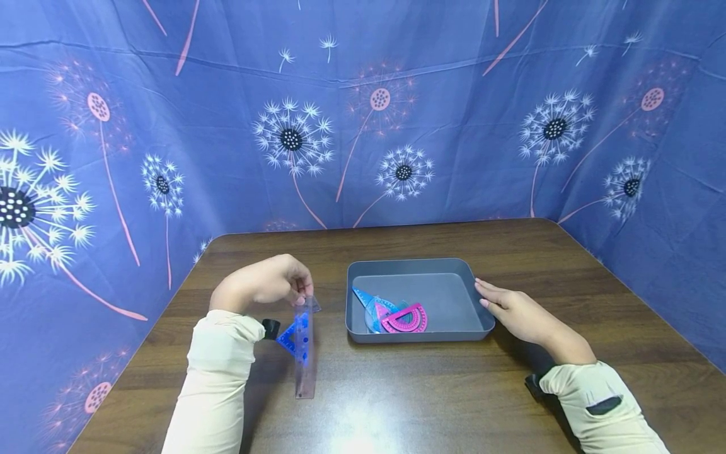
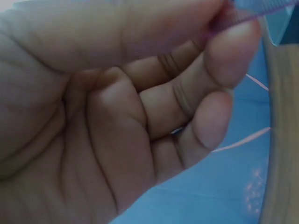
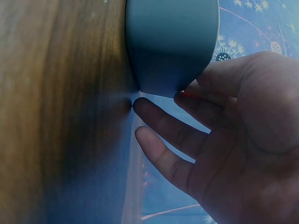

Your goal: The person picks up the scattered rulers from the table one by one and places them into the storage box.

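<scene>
My left hand (image 1: pixel 278 282) pinches the top end of a clear, purple-tinted ruler (image 1: pixel 304 378) between thumb and fingertips, left of the tray. A blue set square (image 1: pixel 287 340) shows beside and through the ruler. In the left wrist view, the ruler's purple edge (image 2: pixel 261 13) runs out from between the thumb and a fingertip (image 2: pixel 233 46). At the grey tray's (image 1: pixel 420 337) right side, my right hand (image 1: pixel 518 312) rests its extended fingers against the outer wall. Its thumb and index finger meet the tray's corner (image 3: pixel 173 60) in the right wrist view, the other fingers spread below.
Inside the tray, at its left, lie a pink protractor (image 1: pixel 420 318), a light blue set square (image 1: pixel 363 296) and other clear and pink pieces. The wooden table (image 1: pixel 425 397) ends at a blue dandelion-print cloth (image 1: pixel 454 126) behind it.
</scene>
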{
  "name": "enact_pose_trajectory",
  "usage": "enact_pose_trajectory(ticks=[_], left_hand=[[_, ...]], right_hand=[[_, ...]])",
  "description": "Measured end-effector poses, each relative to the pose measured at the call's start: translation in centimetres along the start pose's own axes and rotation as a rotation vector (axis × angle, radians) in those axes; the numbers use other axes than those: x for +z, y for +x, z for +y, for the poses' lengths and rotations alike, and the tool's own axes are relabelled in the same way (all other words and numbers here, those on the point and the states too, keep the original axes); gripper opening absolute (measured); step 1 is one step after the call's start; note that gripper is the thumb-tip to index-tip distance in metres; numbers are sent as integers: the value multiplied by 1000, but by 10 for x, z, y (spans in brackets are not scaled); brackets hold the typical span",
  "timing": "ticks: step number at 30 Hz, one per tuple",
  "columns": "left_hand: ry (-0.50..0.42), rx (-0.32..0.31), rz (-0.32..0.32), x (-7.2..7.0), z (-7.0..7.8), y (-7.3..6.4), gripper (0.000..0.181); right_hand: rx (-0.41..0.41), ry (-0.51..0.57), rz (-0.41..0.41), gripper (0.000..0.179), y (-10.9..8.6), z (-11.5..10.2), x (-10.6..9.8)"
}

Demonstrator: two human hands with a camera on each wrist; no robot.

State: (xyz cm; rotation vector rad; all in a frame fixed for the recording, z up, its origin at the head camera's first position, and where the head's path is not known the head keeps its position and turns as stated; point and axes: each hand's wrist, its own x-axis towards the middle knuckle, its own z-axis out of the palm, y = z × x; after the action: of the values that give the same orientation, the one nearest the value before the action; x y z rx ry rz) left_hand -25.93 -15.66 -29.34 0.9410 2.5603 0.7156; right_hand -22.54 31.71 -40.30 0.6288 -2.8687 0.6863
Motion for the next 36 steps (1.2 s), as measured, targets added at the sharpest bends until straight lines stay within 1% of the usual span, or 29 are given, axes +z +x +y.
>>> enact_pose_trajectory(ticks=[3,5,7,9,13,18,21,25,27,32,36], left_hand=[[-28,38,10,-3,6,-5,16],[-39,70,30,-5,9,-9,19],[-47,92,59,-8,11,-12,23],[-51,105,102,-10,11,-15,26],[-48,99,207,-12,10,-18,25],[2,94,328,-14,13,-18,20],[18,94,370,-15,15,-18,20],[28,99,413,-15,14,-19,18],[30,105,445,-15,13,-19,18],[-2,134,538,-15,15,-18,20],[-36,164,563,-11,16,-11,20]], right_hand=[[0,0,1,43,0,0,0],[0,-1,1,43,0,-1,0],[0,-1,2,43,0,-1,-1],[2,-1,0,43,-1,-3,-1],[8,4,-7,43,-1,-4,-2],[13,7,-8,43,-2,-4,-1],[14,10,-9,43,-2,-4,-1],[10,3,-7,43,-1,-3,-1],[8,0,-6,42,-1,-3,-1],[8,-1,-6,42,-1,-3,-1],[11,2,-8,43,0,-3,-1]])
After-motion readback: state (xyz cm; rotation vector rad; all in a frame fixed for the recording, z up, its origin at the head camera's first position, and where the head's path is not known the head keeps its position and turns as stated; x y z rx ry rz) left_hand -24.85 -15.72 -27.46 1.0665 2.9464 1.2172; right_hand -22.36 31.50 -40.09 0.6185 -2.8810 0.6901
